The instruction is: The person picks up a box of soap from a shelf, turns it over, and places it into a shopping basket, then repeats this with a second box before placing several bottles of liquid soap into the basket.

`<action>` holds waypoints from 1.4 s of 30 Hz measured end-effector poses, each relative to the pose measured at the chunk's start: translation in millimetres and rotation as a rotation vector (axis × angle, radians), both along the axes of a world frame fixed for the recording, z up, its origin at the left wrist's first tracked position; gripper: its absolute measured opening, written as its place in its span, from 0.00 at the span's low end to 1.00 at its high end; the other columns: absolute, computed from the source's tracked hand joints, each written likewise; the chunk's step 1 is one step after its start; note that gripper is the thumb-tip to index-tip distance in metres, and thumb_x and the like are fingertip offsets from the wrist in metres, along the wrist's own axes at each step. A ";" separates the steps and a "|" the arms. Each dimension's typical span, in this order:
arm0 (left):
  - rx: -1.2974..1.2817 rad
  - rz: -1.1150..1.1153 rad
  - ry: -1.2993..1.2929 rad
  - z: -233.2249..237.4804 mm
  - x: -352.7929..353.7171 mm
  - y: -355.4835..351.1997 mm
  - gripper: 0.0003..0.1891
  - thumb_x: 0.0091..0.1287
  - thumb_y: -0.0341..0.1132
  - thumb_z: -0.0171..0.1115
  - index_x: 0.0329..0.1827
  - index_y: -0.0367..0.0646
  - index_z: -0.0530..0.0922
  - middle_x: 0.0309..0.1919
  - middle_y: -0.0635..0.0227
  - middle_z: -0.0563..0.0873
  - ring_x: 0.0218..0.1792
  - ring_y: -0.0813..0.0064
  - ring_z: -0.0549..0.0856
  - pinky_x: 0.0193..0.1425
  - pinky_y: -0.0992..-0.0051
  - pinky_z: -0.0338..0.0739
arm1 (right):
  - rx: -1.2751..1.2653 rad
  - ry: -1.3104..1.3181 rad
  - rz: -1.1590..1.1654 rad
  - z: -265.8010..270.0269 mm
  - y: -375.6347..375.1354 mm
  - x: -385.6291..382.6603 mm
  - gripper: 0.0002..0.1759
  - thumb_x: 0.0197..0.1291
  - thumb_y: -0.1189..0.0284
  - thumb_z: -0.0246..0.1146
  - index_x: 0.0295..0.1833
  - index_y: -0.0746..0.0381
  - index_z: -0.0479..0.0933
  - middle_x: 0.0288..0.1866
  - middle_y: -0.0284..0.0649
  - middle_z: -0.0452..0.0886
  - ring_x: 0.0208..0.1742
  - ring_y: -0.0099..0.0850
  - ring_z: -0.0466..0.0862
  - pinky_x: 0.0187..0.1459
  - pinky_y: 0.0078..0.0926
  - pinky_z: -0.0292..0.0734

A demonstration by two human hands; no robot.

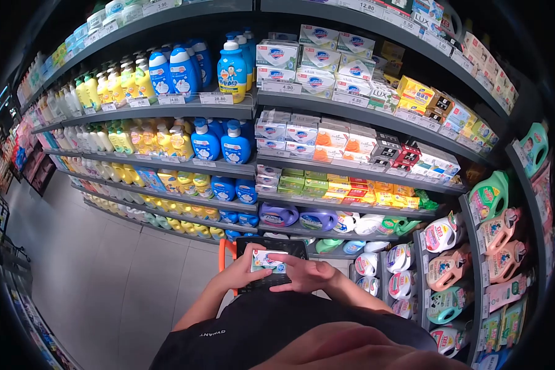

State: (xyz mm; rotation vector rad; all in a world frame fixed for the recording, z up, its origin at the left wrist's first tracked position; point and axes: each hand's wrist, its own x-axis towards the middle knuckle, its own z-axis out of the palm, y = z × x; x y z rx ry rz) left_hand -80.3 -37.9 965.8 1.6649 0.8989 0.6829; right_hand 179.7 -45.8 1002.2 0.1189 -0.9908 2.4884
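Note:
A small white soap box [269,261] with green and blue print is held over the black basket [288,246] in front of my body. My left hand [239,269] grips its left side, with the fingers along the top edge and the thumb near the lower edge. From the right, my right hand [306,275] reaches over the box, its index finger stretched across the front and touching it. Its other fingers are spread apart and do not wrap round the box. An orange frame [227,250] shows at the basket's left.
Shelves ahead hold stacked soap boxes [320,57], yellow bottles [143,80] and blue pump bottles [235,143]. Detergent jugs [448,271] line the shelves close on my right. Grey tiled floor [123,259] stretches along the aisle at left.

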 end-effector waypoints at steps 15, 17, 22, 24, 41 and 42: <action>-0.188 0.188 -0.405 -7.9 -59.3 1.4 0.34 0.69 0.27 0.72 0.71 0.46 0.59 0.59 0.64 0.74 0.61 0.75 0.79 0.61 0.73 0.79 | -0.093 0.189 -0.066 -3.9 12.0 -35.9 0.62 0.67 0.35 0.60 0.87 0.63 0.39 0.85 0.34 0.57 0.85 0.27 0.57 0.80 0.73 0.41; -0.176 0.199 -0.434 -10.1 -65.7 0.2 0.34 0.69 0.26 0.73 0.71 0.46 0.60 0.58 0.65 0.75 0.61 0.76 0.79 0.61 0.73 0.79 | -0.125 0.069 -0.151 -0.5 9.9 -34.1 0.55 0.70 0.36 0.56 0.85 0.64 0.48 0.83 0.39 0.63 0.84 0.32 0.62 0.80 0.68 0.48; -0.169 0.223 -0.400 -10.8 -78.4 10.6 0.32 0.67 0.25 0.74 0.69 0.46 0.64 0.56 0.67 0.77 0.59 0.77 0.80 0.60 0.73 0.79 | -0.113 -0.277 -0.431 -23.9 23.7 -16.2 0.35 0.80 0.46 0.45 0.68 0.67 0.75 0.71 0.55 0.78 0.72 0.46 0.78 0.71 0.49 0.70; -0.197 0.205 -0.385 0.1 -76.3 14.3 0.33 0.66 0.26 0.75 0.69 0.46 0.64 0.56 0.67 0.78 0.59 0.77 0.81 0.60 0.73 0.79 | -0.137 -0.383 -0.676 -24.5 17.9 -29.3 0.29 0.83 0.55 0.42 0.57 0.68 0.79 0.57 0.51 0.86 0.59 0.43 0.86 0.62 0.40 0.77; -0.219 0.144 -0.381 -1.8 -58.6 17.4 0.32 0.66 0.26 0.75 0.69 0.46 0.66 0.56 0.64 0.81 0.55 0.77 0.84 0.57 0.73 0.82 | 0.145 -0.606 -0.754 -13.4 10.6 -44.8 0.15 0.78 0.71 0.58 0.64 0.65 0.77 0.69 0.43 0.80 0.66 0.33 0.83 0.62 0.33 0.81; -0.237 0.140 -0.383 2.6 -56.9 16.3 0.32 0.66 0.26 0.75 0.69 0.46 0.66 0.56 0.64 0.81 0.56 0.76 0.84 0.57 0.73 0.82 | 0.202 -0.637 -0.767 -11.9 12.0 -44.4 0.16 0.78 0.73 0.58 0.66 0.65 0.76 0.70 0.43 0.79 0.67 0.32 0.83 0.62 0.33 0.81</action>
